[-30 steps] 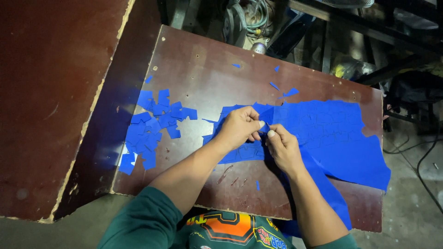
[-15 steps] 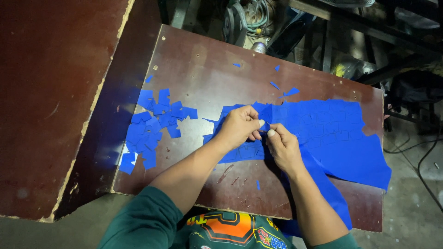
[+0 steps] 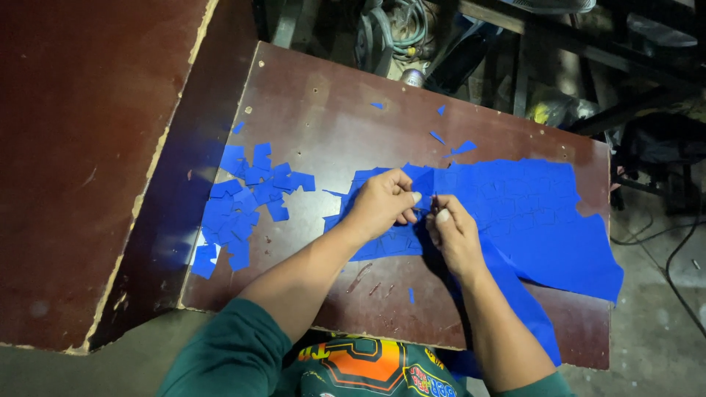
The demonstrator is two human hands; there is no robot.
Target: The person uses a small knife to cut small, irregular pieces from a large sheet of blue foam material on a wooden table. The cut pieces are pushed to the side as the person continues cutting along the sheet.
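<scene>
The person sits at the near edge of a dark red-brown table [image 3: 309, 110], both forearms reaching forward over it.

Left hand [image 3: 379, 204]: fingers curled together, thumb and fingertips pinched on the left end of a large blue sheet [image 3: 544, 220]. The hand rests on the sheet itself.

Right hand [image 3: 450, 229]: just beside the left hand, at its 4 o'clock. Thumb and forefinger are closed on the same blue material at the spot where the two hands meet. Whether a separate small piece sits between the fingertips cannot be told; the pinch point is too small to read.

The blue sheet lies flat across the right half of the table, from the hands out toward 3 o'clock. Its surface shows a grid of cut outlines. One long strip of it hangs past the near table edge at 5 o'clock, beside the right forearm.

A pile of small blue cut pieces [image 3: 246, 202] lies at 9 o'clock from the hands, well apart from them, near the table's left edge. The pieces overlap loosely.

A few stray blue scraps [image 3: 462, 147] lie at 12 o'clock, beyond the sheet's far edge.

A second, larger red-brown board [image 3: 81, 147] stands to the left of the table. Coiled hose [image 3: 397, 29] and dark metal frames lie on the floor beyond the far edge.
</scene>
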